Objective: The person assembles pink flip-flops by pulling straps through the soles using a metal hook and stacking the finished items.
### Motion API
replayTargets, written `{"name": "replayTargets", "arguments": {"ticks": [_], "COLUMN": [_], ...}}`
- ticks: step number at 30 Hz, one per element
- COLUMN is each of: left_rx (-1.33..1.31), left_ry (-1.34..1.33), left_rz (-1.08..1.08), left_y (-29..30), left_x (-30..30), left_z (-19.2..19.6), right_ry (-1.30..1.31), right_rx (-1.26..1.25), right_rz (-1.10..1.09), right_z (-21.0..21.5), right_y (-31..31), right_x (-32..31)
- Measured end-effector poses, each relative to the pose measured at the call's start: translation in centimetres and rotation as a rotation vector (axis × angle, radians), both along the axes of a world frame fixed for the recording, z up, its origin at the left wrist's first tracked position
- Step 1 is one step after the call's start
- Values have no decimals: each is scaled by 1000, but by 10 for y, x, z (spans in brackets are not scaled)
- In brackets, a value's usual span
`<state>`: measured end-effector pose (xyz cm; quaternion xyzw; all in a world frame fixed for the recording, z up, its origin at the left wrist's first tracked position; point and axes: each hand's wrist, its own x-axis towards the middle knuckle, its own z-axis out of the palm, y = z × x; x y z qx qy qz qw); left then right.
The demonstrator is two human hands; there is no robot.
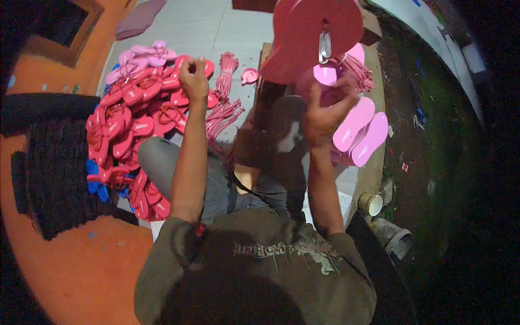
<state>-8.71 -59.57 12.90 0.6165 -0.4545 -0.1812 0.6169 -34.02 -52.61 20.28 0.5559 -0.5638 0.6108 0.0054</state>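
Note:
My left hand (194, 80) is raised at the right edge of a heap of red flip-flops (122, 127). Its fingers are curled to the thumb in a pinch; whatever they hold, if anything, is too small to make out. On the other side, my right hand (326, 116) is smeared by motion, its thumb and fingers spread apart. It is nearest to a pair of pink flip-flop soles (355, 124), and I see nothing in its grasp. Pink straps lie in a bundle (226, 73) beside my left hand. Another strap bundle (357, 73) is beyond my right hand.
A large red rounded thing (319, 38) with a metal clip fills the top, close to view. Between my legs stands a dark block (252, 149). Pink flip-flops (138, 57) top the heap. A small pink cup (249, 76) is ahead; pipe ends (371, 205) are at right.

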Motion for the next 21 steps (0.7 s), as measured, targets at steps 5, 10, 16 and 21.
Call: {"name": "replayTargets", "arguments": {"ticks": [5,10,16,21], "left_rx": [477,270,65,404], "left_ry": [-403,-730,-990,-576], "left_rz": [-232,-354,-475,-542], "left_y": [63,70,57,57], "left_x": [41,-2,-1,17], "left_z": [-199,-246,-251,-210], "right_ry": [383,177,211,196], "right_rx": [337,328,356,375], "right_rz": [183,156,190,201], "right_z": [-61,-42,-49,-56], "right_y": [81,86,81,75], "right_x": [10,8,6,10]}}
